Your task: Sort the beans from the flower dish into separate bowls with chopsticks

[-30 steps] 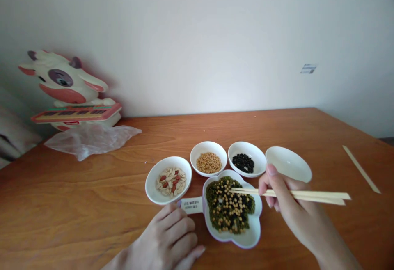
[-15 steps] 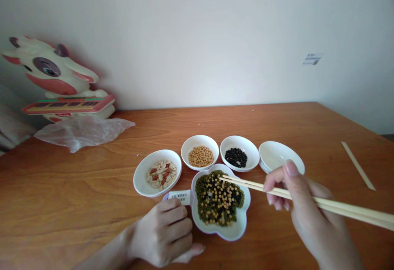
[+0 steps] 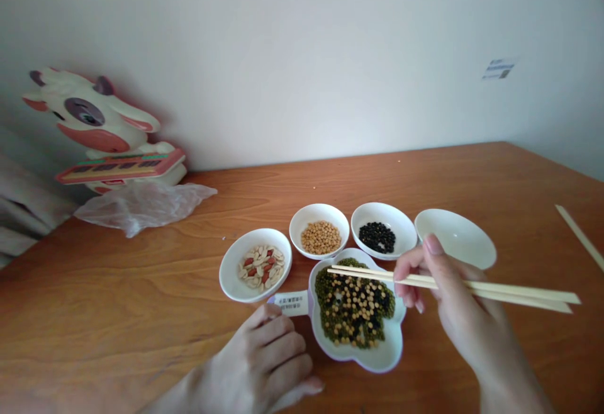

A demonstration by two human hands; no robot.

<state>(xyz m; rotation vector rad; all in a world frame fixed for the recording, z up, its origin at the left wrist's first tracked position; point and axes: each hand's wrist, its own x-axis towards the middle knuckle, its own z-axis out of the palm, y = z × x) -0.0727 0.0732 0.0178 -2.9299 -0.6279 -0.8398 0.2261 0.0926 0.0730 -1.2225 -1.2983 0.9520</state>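
Observation:
A flower-shaped white dish (image 3: 387, 356) near the table's front holds mixed green, yellow and black beans. My right hand (image 3: 448, 304) is closed on a pair of wooden chopsticks (image 3: 495, 289), whose tips hover over the far left rim of that dish. My left hand (image 3: 264, 367) rests on the table with fingers curled, touching the dish's labelled handle (image 3: 291, 302). Behind stand small white bowls: peanuts and red pieces (image 3: 255, 265), yellow beans (image 3: 319, 230), black beans (image 3: 384, 228) and an empty one (image 3: 455, 238).
A cow-shaped toy keyboard (image 3: 101, 134) stands at the back left against the wall, with a crumpled clear plastic bag (image 3: 141, 205) in front of it. A paper chopstick sleeve (image 3: 580, 236) lies at the right edge. The wooden table (image 3: 117, 294) ends at the wall.
The chopstick tips have shifted a little toward the far left of the mixed-bean dish and levelled out. My left hand stays by the handle. The camera view has swayed slightly.

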